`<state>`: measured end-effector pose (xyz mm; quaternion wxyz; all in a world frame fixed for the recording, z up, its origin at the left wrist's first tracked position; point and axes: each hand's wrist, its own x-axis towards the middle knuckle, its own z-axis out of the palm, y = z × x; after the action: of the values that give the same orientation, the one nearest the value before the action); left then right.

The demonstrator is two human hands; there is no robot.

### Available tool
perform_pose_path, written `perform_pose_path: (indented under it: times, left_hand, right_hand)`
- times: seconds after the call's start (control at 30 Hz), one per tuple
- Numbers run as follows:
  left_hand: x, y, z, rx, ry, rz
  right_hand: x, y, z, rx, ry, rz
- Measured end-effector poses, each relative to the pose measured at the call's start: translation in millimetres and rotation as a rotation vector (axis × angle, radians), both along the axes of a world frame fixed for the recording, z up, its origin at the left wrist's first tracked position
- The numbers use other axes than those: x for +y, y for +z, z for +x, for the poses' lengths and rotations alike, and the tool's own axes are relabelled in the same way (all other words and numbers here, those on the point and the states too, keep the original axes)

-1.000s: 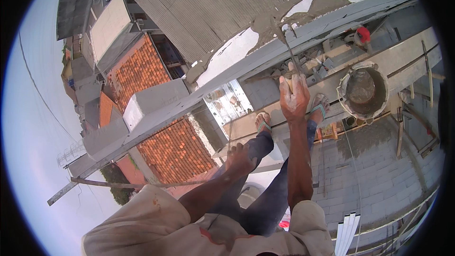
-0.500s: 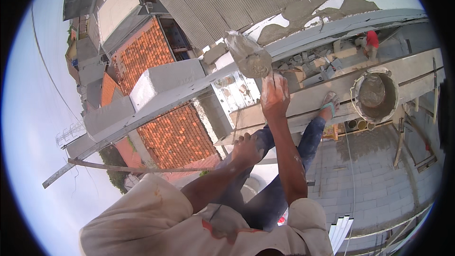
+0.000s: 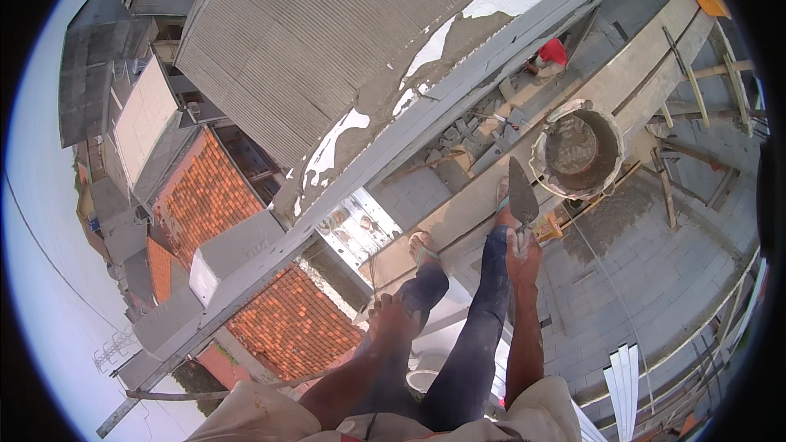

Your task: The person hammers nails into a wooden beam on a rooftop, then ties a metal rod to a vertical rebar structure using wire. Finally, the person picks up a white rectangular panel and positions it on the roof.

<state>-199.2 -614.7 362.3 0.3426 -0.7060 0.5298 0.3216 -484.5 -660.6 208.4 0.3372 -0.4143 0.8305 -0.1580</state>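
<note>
My right hand (image 3: 523, 260) is closed around the handle of a pointed trowel (image 3: 521, 191). The trowel's grey blade points away from me, over the planks and just left of a mortar bucket (image 3: 609, 146). Grey wet mortar (image 3: 571, 147) lies inside the bucket. My left hand (image 3: 388, 316) rests on my left knee with its fingers apart, holding nothing. Ahead and to the left runs a wall (image 3: 446, 102), its far side patchily coated with grey mortar (image 3: 348, 151) over white.
I stand in sandals on scaffold planks (image 3: 458, 205) high above a block-paved floor (image 3: 589, 303). A person in a red top (image 3: 552, 52) crouches below, near broken blocks (image 3: 458, 133). Corrugated roofing (image 3: 327, 41) adjoins the wall. Tiled roofs (image 3: 286, 319) lie to the left.
My right hand has swung the trowel from the wall toward the bucket, and its mortar-laden blade now looks mostly bare. The view has turned, and my left hand stays on my leg.
</note>
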Motion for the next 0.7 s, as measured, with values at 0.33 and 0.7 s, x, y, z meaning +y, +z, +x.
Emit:
perform_pose_path:
  times: [0.33,0.7]
  left_hand:
    - [-9,-9,-23,-0.001,-0.086,-0.017]
    - [-18,-14,-29,0.002,-0.126,-0.003]
  right_hand:
    - [-131,-102,-197,0.331,0.051,0.437]
    - [-94,-169,-235,-0.171,-0.046,0.366]
